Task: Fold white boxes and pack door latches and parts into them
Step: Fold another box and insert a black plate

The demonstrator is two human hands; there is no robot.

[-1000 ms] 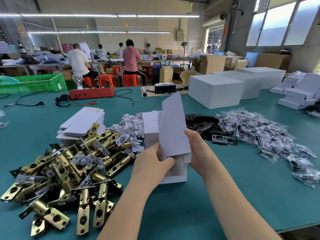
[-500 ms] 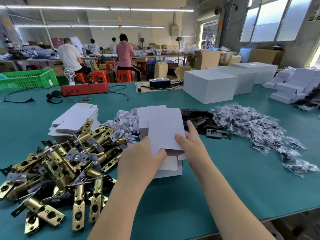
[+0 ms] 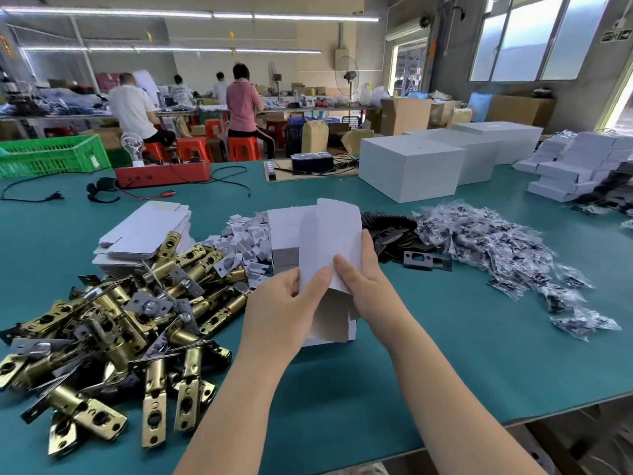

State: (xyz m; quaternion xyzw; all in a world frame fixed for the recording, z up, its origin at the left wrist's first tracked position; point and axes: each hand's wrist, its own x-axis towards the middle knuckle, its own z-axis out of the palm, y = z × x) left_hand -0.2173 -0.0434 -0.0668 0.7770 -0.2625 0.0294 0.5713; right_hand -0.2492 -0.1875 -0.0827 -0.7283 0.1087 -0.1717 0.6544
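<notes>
I hold a white box blank (image 3: 330, 245) upright over the table's middle. My left hand (image 3: 284, 313) pinches its lower left edge, and my right hand (image 3: 363, 286) grips its lower right side with the thumb on the front face. Below the blank, a folded white box (image 3: 337, 323) stands on the green table (image 3: 445, 354), partly hidden by my hands. A heap of brass door latches (image 3: 113, 323) lies to the left. Small white card pieces (image 3: 246, 234) lie behind the latches. Black strike plates (image 3: 411, 248) and bagged parts (image 3: 507, 255) spread to the right.
A stack of flat white blanks (image 3: 147, 231) lies at the back left. Large white cartons (image 3: 411, 166) and stacked small boxes (image 3: 575, 166) stand at the back right. A red tester box (image 3: 162, 173) with cables and a green crate (image 3: 51, 154) sit farther back. People work at distant benches.
The blank was tipped down flat over the box half a second ago; now it stands upright again and bends under both thumbs. My view has tilted slightly.
</notes>
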